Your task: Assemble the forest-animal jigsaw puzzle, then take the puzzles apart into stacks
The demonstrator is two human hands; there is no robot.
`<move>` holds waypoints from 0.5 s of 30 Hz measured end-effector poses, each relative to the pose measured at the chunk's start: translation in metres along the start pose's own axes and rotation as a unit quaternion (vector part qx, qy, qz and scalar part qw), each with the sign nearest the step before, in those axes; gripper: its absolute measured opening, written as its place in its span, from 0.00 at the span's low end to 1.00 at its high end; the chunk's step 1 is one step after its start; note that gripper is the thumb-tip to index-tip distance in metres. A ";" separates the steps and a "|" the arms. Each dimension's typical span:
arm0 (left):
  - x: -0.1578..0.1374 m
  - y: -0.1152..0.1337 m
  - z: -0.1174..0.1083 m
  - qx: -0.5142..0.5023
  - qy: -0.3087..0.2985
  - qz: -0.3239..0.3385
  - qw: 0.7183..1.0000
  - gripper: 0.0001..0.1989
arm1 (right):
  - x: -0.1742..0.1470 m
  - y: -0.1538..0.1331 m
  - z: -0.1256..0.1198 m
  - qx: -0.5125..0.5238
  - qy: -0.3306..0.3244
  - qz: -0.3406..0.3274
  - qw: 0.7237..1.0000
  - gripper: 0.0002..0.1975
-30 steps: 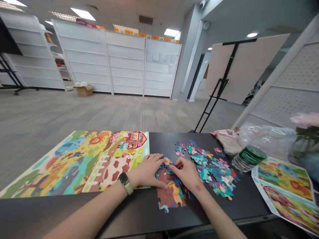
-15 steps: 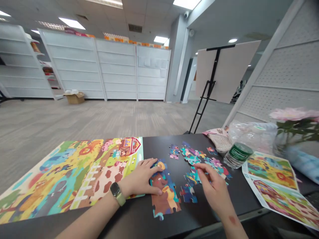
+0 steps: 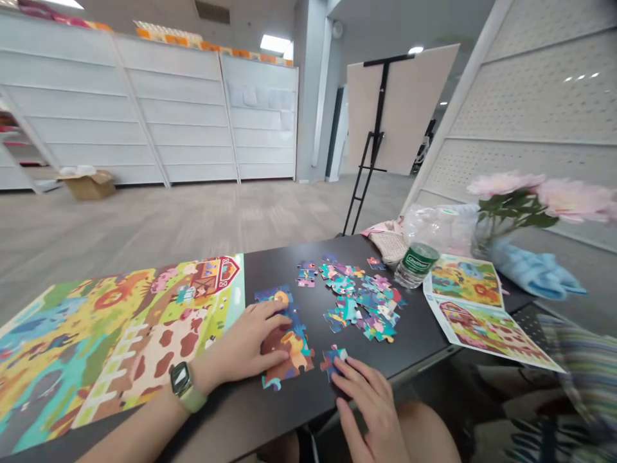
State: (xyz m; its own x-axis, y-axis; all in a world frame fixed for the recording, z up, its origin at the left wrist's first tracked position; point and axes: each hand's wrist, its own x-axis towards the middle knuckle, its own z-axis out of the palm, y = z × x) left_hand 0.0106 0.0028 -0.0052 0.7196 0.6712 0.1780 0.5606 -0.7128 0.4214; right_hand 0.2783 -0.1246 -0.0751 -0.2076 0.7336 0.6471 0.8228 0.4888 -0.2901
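My left hand [image 3: 245, 341] lies with fingers spread over a partly joined jigsaw section [image 3: 284, 366], brown and dark blue with a yellow shape. The hand covers some of that section's left side. Just right of it on the black table is a small blue and red jigsaw piece [image 3: 328, 361]. The fingertips of my right hand [image 3: 371, 408] touch this piece's near right edge, fingers stretched out and apart. A heap of loose teal and purple jigsaw pieces [image 3: 359, 302] lies farther back, and a small joined cluster [image 3: 306, 275] sits beside it.
Two finished picture puzzles [image 3: 144, 341] with animals and a barn cover the table's left. On the right are a green-labelled water bottle [image 3: 417, 263], a printed picture sheet [image 3: 482, 328], a plastic bag [image 3: 438, 228] and pink flowers [image 3: 544, 193]. An easel [image 3: 371, 154] stands behind.
My right hand has moved from the loose heap back toward the table's near edge, onto the small blue and red piece. My left hand stays on the joined section. The view has turned right and down.
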 end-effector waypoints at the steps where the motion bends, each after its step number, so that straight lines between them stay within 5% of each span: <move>1: 0.000 0.002 0.002 -0.005 -0.001 0.007 1.000 0.24 | -0.002 -0.001 0.004 -0.002 0.010 0.009 1.000 0.18; 8: -0.001 0.005 0.007 -0.023 -0.006 0.020 1.000 0.35 | -0.017 0.001 0.035 -0.012 0.092 0.033 0.995 0.18; 15: 0.001 0.004 0.002 -0.012 -0.007 0.020 1.000 0.31 | -0.010 -0.002 0.023 -0.006 0.082 0.022 0.996 0.17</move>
State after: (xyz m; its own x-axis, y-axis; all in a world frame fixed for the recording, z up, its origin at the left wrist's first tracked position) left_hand 0.0143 0.0001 -0.0048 0.7476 0.6387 0.1821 0.5213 -0.7342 0.4349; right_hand 0.2664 -0.1215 -0.0974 -0.0820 0.6662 0.7412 0.8360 0.4509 -0.3127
